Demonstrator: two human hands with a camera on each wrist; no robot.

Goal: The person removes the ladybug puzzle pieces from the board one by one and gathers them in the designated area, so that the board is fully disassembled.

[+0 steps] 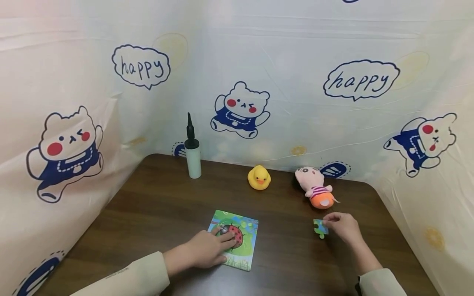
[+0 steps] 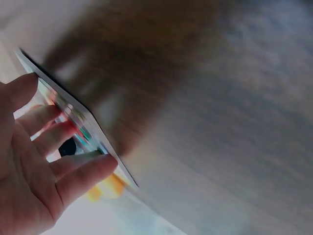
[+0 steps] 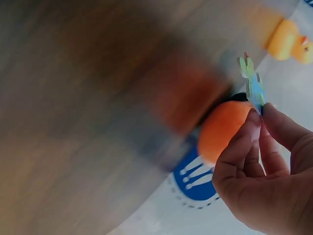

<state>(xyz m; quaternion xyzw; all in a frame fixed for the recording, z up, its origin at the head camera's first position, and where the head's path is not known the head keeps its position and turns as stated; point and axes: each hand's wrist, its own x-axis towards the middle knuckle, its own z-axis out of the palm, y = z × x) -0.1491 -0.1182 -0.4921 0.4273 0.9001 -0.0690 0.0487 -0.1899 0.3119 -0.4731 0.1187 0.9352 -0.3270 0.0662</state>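
A square ladybug jigsaw puzzle lies on the dark wooden table. My left hand rests on its left part with the fingers spread over the picture. In the left wrist view those straight fingers touch the puzzle's face, seen edge-on. Off to the right, my right hand pinches a green and blue puzzle piece between thumb and fingertips. The right wrist view shows this piece nearly edge-on, sticking out past the fingertips.
Behind the right hand lies a plush doll with an orange bottom. A yellow rubber duck sits at the back middle, and a pale green hand pump with a black nozzle stands at the back left. A printed cloth surrounds the table.
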